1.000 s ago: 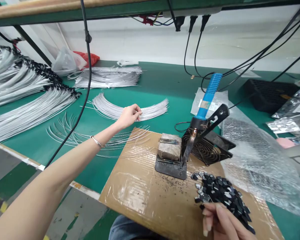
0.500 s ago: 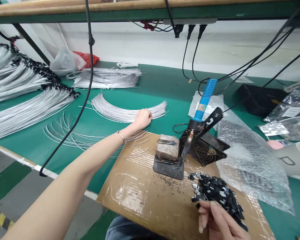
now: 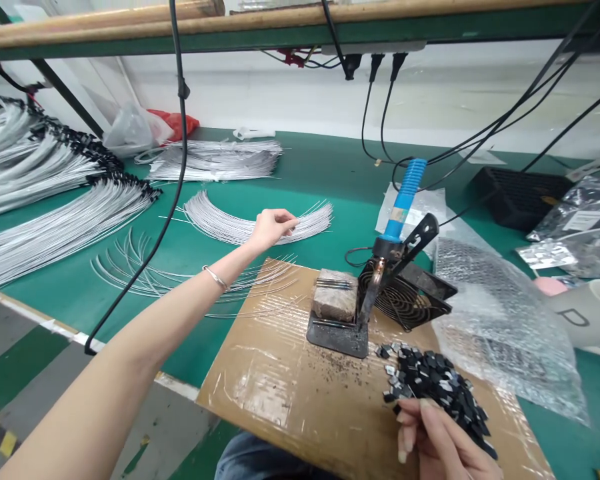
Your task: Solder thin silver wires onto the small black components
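My left hand point(image 3: 274, 227) is at the curved bundle of thin white wires point(image 3: 225, 220) on the green table. Its fingertips are pinched on white wire, and a few strands stand slightly off the bundle just past them. Low on the right, my right hand point(image 3: 440, 440) has thumb and forefinger pressed together at the near edge of a heap of small black pieces point(image 3: 435, 380), some with pale metallic faces. Whatever sits between those fingertips is too small to make out. Loose white wires point(image 3: 170, 283) lie fanned out beneath my left forearm.
A blue-handled soldering iron point(image 3: 405, 200) rests in its stand on the cardboard sheet point(image 3: 260, 380), beside a black fan point(image 3: 405, 297). Bubble wrap point(image 3: 505, 327) lies to the right. Wire bundles with black ends point(image 3: 70, 220) fill the left; a black cable point(image 3: 180, 147) hangs in front.
My left hand has shifted a little left and up along the wire bundle, with a few strands now raised. My right hand has stayed nearly still at the black pieces.
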The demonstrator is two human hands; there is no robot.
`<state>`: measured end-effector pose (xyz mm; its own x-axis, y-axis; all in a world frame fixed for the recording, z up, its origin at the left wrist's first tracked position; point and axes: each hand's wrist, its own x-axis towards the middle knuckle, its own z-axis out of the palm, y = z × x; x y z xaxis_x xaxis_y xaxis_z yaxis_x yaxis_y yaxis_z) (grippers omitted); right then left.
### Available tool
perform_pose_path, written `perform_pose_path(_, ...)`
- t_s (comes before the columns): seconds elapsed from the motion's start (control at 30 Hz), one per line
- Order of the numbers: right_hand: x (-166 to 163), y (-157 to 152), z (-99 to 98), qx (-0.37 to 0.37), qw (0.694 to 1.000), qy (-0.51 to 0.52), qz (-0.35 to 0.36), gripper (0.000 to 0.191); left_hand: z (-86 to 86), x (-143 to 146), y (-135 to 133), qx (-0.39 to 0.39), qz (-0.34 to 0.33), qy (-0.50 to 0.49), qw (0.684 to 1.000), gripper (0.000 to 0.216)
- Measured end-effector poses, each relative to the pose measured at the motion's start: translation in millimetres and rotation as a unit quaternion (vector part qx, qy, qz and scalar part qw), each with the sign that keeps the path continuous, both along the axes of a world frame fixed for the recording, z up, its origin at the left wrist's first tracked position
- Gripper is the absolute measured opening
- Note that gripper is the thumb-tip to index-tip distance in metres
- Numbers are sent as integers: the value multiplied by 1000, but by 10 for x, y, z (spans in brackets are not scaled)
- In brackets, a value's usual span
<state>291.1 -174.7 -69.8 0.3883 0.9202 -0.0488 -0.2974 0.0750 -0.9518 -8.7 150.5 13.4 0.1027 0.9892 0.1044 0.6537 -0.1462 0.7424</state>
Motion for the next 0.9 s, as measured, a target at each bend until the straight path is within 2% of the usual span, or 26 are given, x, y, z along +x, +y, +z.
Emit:
perform_pose_path(0.13,-24,-3,23,-4,1000,4,-2,18,116,-29,-250,18,-12,-33,999,34)
perform_pose_path(0.23,-32,-6,47,0,1000,5,-4,18,289,-78,-534,48,-21,-42,998,28)
perform_pose_path(0.37,-65,-31,99,16,1000,-22,-2,18,559,-210,-1073,80,-35,-47,995,26)
perform_pose_path(0.47,-186,-64,179,19,996,-81,-13,20,687,-327,-1529,46,-77,-33,995,23)
perform_pose_path(0.57,-403,-47,306,6,994,-107,-2,17,716,-395,-1914,-18,-156,4,988,17)
perform_pose_path(0.67,-624,52,461,26,994,-51,88,13,683,-379,-2181,-44,-220,19,974,15)
perform_pose_path(0.73,-727,131,558,35,992,-7,124,16,658,-336,-2297,-44,-238,25,970,16)
perform_pose_path(0.8,-787,185,633,37,989,5,145,10,645,-289,-2369,-39,-249,28,967,18)
perform_pose_path(0.87,-818,204,675,27,989,0,144,3,644,-249,-2405,-30,-248,31,968,18)
perform_pose_path(0.9,-827,203,683,21,990,2,138,6,646,-232,-2413,-26,-244,32,969,18)
